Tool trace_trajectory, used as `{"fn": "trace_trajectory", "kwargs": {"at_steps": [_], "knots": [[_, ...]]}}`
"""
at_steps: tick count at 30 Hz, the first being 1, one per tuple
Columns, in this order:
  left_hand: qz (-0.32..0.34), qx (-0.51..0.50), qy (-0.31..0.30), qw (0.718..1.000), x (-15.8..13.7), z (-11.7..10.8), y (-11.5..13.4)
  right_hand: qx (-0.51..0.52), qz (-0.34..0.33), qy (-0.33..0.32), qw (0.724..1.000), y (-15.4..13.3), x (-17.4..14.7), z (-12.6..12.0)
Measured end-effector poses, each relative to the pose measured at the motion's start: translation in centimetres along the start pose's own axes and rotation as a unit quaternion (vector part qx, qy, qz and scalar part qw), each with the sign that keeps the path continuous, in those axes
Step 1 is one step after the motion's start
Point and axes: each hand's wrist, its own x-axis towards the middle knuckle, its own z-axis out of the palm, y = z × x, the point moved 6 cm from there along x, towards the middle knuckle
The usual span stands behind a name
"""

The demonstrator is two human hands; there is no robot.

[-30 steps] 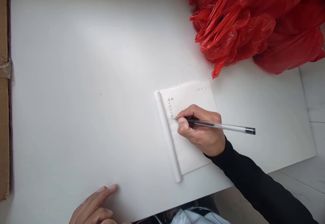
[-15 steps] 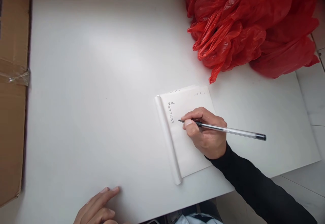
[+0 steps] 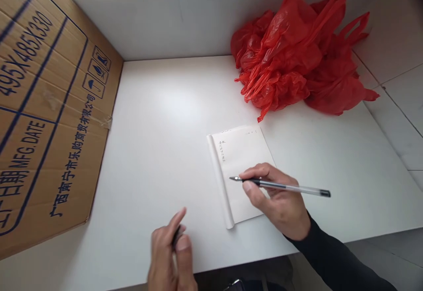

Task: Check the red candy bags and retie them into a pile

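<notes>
My right hand grips a clear-barrelled pen with a black grip and black end. Its tip points left, over the lower half of an open notepad. The notepad has a rolled-back page along its left side and a short handwritten column of numbers near the upper left. To the left of the notepad, near the table's front edge, my left hand holds a small black piece, apparently the pen cap, between thumb and fingers. The index finger sticks out, and part of the cap is hidden.
A large printed cardboard box stands along the left side of the white table. Several bunched red plastic bags lie at the back right, close behind the notepad. A grey wall with a window ledge borders the back.
The view has tilted up, showing more of the box, wall and window. My left hand has come further in, with the black cap now visible. The pen tip is lower on the page.
</notes>
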Motion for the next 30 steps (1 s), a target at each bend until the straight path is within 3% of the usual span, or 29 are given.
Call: {"fn": "trace_trajectory", "kwargs": {"at_steps": [4,8,11,18,23,27,30], "knots": [[-0.042,-0.085,-0.135,0.986,-1.4,3.1,1.9,0.060,0.047,-0.080,0.994,0.0,-2.6,0.7],[-0.063,-0.199,-0.186,0.960,-2.3,4.2,2.0,0.122,0.103,-0.078,0.984,0.1,-4.0,0.1],[-0.048,-0.206,-0.222,0.952,-2.7,4.0,1.7,0.131,0.119,-0.083,0.981,-0.2,-4.6,-0.2],[-0.021,-0.207,-0.234,0.950,-4.0,3.9,1.6,0.185,0.132,-0.178,0.958,0.2,-6.4,1.5],[-0.025,-0.304,-0.266,0.915,-5.3,5.1,2.8,0.226,0.174,-0.212,0.935,1.4,-8.2,3.0],[0.031,-0.249,-0.263,0.932,-5.4,5.8,3.5,0.204,0.190,-0.187,0.942,2.4,-8.6,2.9],[0.129,-0.178,-0.275,0.936,-4.7,6.3,4.5,0.158,0.163,-0.160,0.961,2.6,-7.8,1.1]]}}
